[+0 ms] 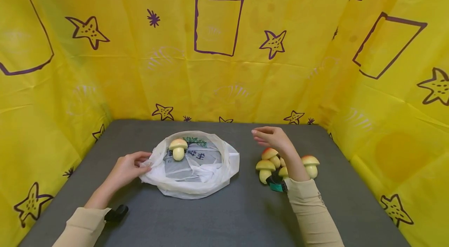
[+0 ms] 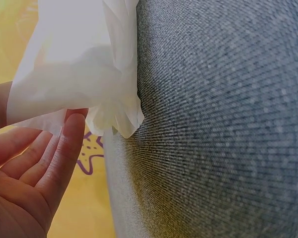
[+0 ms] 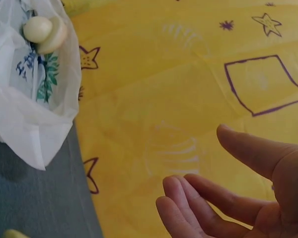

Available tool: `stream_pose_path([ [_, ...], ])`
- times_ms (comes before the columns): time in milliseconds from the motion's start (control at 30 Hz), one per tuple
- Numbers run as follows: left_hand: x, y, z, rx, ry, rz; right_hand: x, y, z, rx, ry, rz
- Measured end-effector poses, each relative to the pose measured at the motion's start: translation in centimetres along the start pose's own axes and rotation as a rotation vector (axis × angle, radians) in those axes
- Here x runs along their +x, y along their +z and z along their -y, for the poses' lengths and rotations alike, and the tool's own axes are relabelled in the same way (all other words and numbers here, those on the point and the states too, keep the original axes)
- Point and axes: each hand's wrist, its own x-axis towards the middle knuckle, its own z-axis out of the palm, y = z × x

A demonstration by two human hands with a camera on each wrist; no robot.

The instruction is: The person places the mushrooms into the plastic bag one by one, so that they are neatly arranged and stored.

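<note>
A white plastic bag (image 1: 189, 190) lies on the grey table with its mouth spread wide. Inside it, near the far left of the opening, is one toy mushroom (image 1: 178, 149) with a yellow-orange cap and pale stem. My left hand (image 1: 128, 169) pinches the bag's left edge; in the left wrist view the film (image 2: 74, 64) passes between thumb and fingers. Raised over the right side of the table, my right hand (image 1: 273, 138) holds nothing, its thumb and fingers apart in the right wrist view. Below it sits a cluster of similar mushrooms (image 1: 265, 167), partly hidden by the forearm.
Another mushroom (image 1: 310, 166) stands right of the right forearm. Yellow cloth (image 1: 217, 83) printed with purple stars and frames encloses the back and sides of the grey table (image 1: 196, 223). Dark straps sit at both wrists.
</note>
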Motion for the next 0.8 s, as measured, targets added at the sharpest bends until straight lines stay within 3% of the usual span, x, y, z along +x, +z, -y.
stream_pose_path([
  [800,-0.2,0.2,0.0,0.005,0.02,-0.03,-3.1,-5.3,-3.7,-0.078,0.069,-0.075],
])
